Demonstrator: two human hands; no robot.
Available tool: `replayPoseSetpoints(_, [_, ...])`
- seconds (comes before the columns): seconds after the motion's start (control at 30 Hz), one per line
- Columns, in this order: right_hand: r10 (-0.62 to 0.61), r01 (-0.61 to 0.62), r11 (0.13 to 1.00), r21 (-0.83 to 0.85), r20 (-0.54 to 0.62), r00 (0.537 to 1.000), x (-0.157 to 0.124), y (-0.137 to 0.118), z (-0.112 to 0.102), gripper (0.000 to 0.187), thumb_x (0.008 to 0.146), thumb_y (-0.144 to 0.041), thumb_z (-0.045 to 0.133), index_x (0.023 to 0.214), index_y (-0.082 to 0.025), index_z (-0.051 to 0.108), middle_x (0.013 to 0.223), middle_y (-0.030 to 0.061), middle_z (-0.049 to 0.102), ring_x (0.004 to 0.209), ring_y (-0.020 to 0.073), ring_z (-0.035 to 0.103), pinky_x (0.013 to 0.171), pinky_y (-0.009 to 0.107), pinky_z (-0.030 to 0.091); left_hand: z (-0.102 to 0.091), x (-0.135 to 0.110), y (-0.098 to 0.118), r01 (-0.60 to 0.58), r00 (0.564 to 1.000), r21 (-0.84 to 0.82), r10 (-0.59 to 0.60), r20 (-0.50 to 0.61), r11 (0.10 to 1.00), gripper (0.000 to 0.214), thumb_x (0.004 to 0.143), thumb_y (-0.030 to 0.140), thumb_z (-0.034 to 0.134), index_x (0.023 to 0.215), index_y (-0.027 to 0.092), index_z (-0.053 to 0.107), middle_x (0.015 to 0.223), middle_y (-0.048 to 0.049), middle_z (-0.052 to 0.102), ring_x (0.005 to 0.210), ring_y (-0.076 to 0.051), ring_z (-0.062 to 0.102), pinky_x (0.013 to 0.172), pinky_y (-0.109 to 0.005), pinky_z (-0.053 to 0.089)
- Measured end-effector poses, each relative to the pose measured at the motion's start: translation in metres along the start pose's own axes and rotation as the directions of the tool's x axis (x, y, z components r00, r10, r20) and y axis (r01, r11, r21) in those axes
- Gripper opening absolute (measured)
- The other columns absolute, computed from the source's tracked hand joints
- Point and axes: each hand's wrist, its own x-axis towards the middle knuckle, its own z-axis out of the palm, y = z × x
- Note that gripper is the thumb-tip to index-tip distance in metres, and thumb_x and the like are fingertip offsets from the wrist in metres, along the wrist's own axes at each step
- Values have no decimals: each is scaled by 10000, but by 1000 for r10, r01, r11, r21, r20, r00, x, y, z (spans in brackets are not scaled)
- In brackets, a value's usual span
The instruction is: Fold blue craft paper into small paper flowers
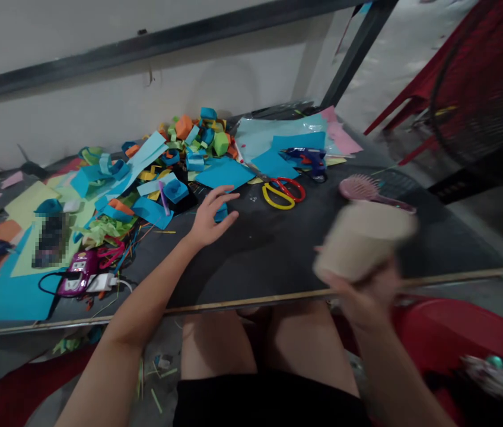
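My left hand reaches over the dark table, fingers spread, touching a small blue paper piece. My right hand is raised near the table's front edge, wrapped around a beige cup-like object that is blurred by motion. Red and yellow scissors lie just beyond my left hand. A blue glue gun rests on blue paper sheets behind them. A pink hairbrush lies to the right.
A heap of folded coloured paper pieces fills the back of the table. At the left lie paper sheets, a purple device with a cable and a white charger. A red plastic chair stands at my right, a fan behind it.
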Motion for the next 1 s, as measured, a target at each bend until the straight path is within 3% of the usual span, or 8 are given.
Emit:
replayPoseSetpoints(0.07, [60,-112,984,135,338,939,18,13,47,730,491,-339,838,1159,-317,546,1116,81,683,983,310,671,797,458,567,5,-3,5,101,990,-293,-66,126,951,588,828,626,616,1284,256,594,1387,-136,567,1193,-281,598,894,-374,528])
replayPoseSetpoints(0.13, [113,-273,948,162,632,767,30,18,86,558,542,-347,739,1074,-270,589,1014,65,707,960,296,672,771,420,570,9,-5,6,252,963,-479,-172,206,841,682,740,731,638,1218,245,637,1249,-118,660,1100,-281,641,845,-361,541])
replayPoseSetpoints(0.2, [185,-424,893,155,731,657,37,16,114,450,581,-349,645,1018,-250,603,960,47,707,951,276,671,767,392,567,10,-6,6,384,923,-561,-295,246,734,676,709,759,644,1093,205,692,1065,-99,720,975,-259,671,789,-336,543])
replayPoseSetpoints(0.47, [181,-356,876,325,463,868,43,22,156,579,579,-441,766,1088,-272,548,1066,29,686,1046,247,640,785,341,561,14,1,13,377,912,-582,-397,100,720,609,663,664,752,1044,191,715,1064,-78,728,963,-216,661,801,-295,524])
replayPoseSetpoints(0.57, [258,-445,839,312,493,831,43,21,149,490,634,-503,707,1025,-245,566,993,62,711,985,285,672,725,378,582,17,-1,13,456,870,-572,-476,126,682,525,688,646,739,886,160,734,848,-44,725,756,-170,638,640,-261,485])
replayPoseSetpoints(0.73, [456,-671,594,443,502,735,35,6,125,456,668,-501,664,1032,-236,593,1047,80,735,1005,317,685,687,411,602,9,3,8,439,848,-602,-529,33,667,447,682,587,779,769,162,673,634,23,610,578,-102,529,523,-217,406])
replayPoseSetpoints(0.9, [458,-637,567,523,443,771,26,-1,105,477,633,-431,787,1046,-272,607,958,-1,756,904,265,718,726,390,621,-20,18,-4,204,718,-857,-668,-197,473,370,766,501,748,964,219,614,845,-6,684,773,-140,647,699,-240,518])
replayPoseSetpoints(1.0, [480,-608,604,515,374,794,25,1,97,431,605,-367,813,982,-255,638,829,-15,751,751,231,716,672,353,622,-35,20,-8,135,740,-908,-650,-174,396,295,842,490,662,952,229,579,736,10,628,686,-131,626,687,-253,521])
